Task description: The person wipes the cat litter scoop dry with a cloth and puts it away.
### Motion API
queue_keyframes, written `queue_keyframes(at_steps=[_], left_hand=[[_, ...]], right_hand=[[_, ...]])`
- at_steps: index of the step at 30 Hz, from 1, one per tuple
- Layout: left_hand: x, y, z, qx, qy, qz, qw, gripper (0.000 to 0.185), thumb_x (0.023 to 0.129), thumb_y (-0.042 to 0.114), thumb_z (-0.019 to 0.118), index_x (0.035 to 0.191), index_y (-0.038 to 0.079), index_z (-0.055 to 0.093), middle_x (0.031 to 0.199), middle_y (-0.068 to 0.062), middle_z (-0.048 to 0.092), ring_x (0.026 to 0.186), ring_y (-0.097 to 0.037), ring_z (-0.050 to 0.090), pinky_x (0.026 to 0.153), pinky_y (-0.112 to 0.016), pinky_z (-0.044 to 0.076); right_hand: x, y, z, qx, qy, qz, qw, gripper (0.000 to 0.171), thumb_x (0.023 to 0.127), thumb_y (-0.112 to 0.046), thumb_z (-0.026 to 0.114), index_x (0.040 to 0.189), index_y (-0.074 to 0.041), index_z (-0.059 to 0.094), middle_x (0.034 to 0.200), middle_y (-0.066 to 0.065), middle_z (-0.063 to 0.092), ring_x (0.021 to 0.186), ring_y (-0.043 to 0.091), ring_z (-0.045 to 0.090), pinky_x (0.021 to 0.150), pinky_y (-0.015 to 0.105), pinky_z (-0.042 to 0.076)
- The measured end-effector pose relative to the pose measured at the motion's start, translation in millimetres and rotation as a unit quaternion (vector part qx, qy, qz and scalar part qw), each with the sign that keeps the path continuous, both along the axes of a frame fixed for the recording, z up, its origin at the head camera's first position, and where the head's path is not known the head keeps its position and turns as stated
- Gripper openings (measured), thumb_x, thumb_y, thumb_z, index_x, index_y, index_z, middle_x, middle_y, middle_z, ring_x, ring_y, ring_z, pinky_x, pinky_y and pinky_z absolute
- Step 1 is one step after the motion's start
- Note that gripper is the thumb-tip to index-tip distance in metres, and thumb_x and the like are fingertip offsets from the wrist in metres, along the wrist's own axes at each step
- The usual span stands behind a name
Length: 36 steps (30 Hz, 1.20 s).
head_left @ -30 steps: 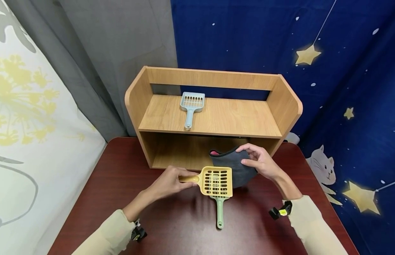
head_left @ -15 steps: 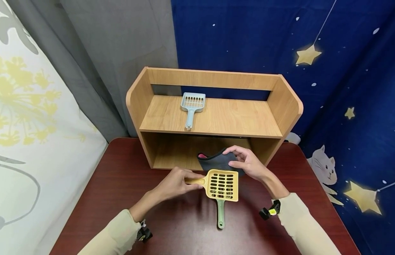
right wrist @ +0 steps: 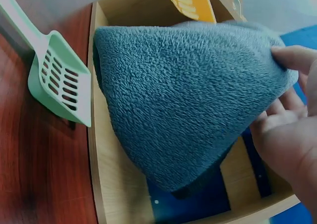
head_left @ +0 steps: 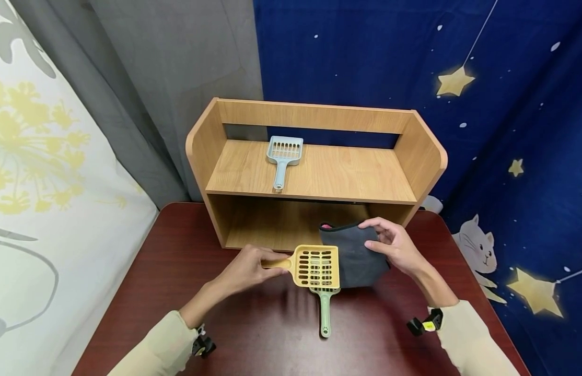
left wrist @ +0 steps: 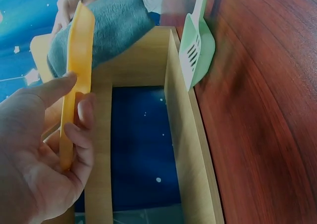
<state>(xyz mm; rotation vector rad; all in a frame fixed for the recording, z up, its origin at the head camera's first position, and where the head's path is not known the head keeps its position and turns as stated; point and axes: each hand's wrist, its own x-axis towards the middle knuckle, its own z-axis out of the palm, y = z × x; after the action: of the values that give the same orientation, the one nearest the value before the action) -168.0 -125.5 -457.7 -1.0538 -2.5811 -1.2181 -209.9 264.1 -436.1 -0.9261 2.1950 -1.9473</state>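
My left hand [head_left: 247, 267] grips the handle of a yellow slotted litter scoop [head_left: 297, 265], held level above the table with its head pointing right. In my right hand [head_left: 395, 246], a grey cloth [head_left: 359, 260] with dark edging is pinched at its upper corner between thumb and fingers and hangs down behind the scoop's right edge. The right wrist view shows the cloth's [right wrist: 183, 95] fuzzy face, and a bit of pink shows at its top in the head view. Below the yellow scoop lies a green litter scoop [head_left: 325, 310], its head mostly hidden.
A two-tier wooden shelf [head_left: 347, 172] stands at the back of the dark red table [head_left: 187, 282]. On its upper tier lies a light blue litter scoop [head_left: 280, 169]. Curtains hang behind and at both sides.
The cloth swung left behind the scoop, then back right and lower with my right hand. The yellow scoop shifted slightly right and returned left, still held.
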Motion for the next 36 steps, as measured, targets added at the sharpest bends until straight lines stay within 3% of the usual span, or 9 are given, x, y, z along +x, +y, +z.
queue_keyframes(at_steps=[6,11,13,16,19,21,25,31,36], left_hand=[[0.2,0,-0.9,-0.011,0.004,0.039,0.9992,0.029,0.089,0.015,0.087,0.115,0.003,0.082,0.106,-0.01,0.081,0.068,-0.003,0.055,0.055,-0.018,0.044],[0.2,7,-3.1,-0.022,0.022,0.071,0.997,0.03,0.087,0.013,0.088,0.114,0.001,0.081,0.103,-0.013,0.081,0.067,-0.001,0.054,0.058,-0.019,0.046],[0.0,11,-3.5,-0.027,0.02,0.072,0.9968,0.03,0.087,0.013,0.088,0.114,0.001,0.081,0.104,-0.013,0.081,0.065,0.0,0.052,0.057,-0.019,0.045],[0.2,18,-3.2,-0.03,0.012,0.065,0.9973,0.029,0.089,0.014,0.087,0.115,0.002,0.081,0.105,-0.013,0.08,0.06,-0.001,0.049,0.057,-0.02,0.045],[0.1,28,-2.2,-0.038,0.022,0.065,0.9969,0.029,0.089,0.016,0.086,0.115,0.003,0.082,0.105,-0.011,0.081,0.069,-0.005,0.065,0.063,-0.024,0.053],[0.1,33,-1.3,-0.045,0.033,0.072,0.9959,0.029,0.089,0.017,0.087,0.114,0.004,0.082,0.104,-0.009,0.081,0.078,-0.01,0.073,0.068,-0.028,0.056],[-0.5,41,-2.5,-0.061,0.044,0.089,0.9931,0.028,0.088,0.018,0.088,0.113,0.006,0.083,0.097,-0.004,0.081,0.075,-0.011,0.071,0.063,-0.028,0.053],[0.6,42,-9.6,-0.063,0.038,0.095,0.9928,0.027,0.087,0.018,0.088,0.111,0.007,0.083,0.095,-0.003,0.081,0.066,-0.004,0.056,0.058,-0.024,0.046],[1.0,39,-13.3,-0.054,0.036,0.088,0.9941,0.032,0.086,0.018,0.089,0.112,0.001,0.082,0.094,-0.008,0.081,0.063,-0.003,0.053,0.056,-0.023,0.045]], right_hand=[[12.4,-5,8.3,0.043,0.073,-0.113,0.99,0.041,0.088,0.011,0.079,0.126,0.0,0.071,0.082,0.004,0.057,0.069,0.011,0.049,0.06,0.022,0.043],[22.0,-19,23.7,0.066,0.112,-0.146,0.981,0.043,0.084,0.008,0.084,0.124,-0.006,0.075,0.073,0.013,0.039,0.06,0.014,0.034,0.054,0.027,0.032],[24.6,-30,28.6,0.083,0.109,-0.138,0.981,0.042,0.086,0.003,0.085,0.125,-0.009,0.075,0.073,0.012,0.045,0.061,0.011,0.038,0.056,0.026,0.034],[25.9,-51,30.1,0.103,0.083,-0.108,0.985,0.04,0.088,-0.004,0.085,0.126,-0.013,0.076,0.086,0.007,0.067,0.073,0.006,0.06,0.063,0.021,0.047],[24.8,-74,25.4,0.139,0.06,-0.071,0.986,0.039,0.089,-0.008,0.086,0.125,-0.013,0.076,0.098,0.003,0.077,0.084,0.01,0.072,0.071,0.026,0.057],[23.3,-85,20.8,0.171,0.06,-0.055,0.982,0.038,0.087,-0.009,0.087,0.123,-0.013,0.076,0.09,0.0,0.076,0.081,0.009,0.073,0.07,0.027,0.057],[20.1,-98,12.2,0.246,0.088,-0.051,0.964,0.035,0.085,-0.011,0.089,0.118,-0.016,0.077,0.081,-0.008,0.072,0.077,0.005,0.07,0.072,0.027,0.055],[16.9,-98,6.2,0.333,0.118,-0.04,0.935,0.03,0.084,-0.013,0.088,0.112,-0.016,0.079,0.085,-0.007,0.074,0.08,0.004,0.068,0.074,0.027,0.055],[16.1,-87,4.0,0.381,0.145,0.014,0.913,0.026,0.083,-0.01,0.085,0.108,-0.017,0.08,0.076,-0.014,0.065,0.065,-0.001,0.052,0.059,0.021,0.044]])
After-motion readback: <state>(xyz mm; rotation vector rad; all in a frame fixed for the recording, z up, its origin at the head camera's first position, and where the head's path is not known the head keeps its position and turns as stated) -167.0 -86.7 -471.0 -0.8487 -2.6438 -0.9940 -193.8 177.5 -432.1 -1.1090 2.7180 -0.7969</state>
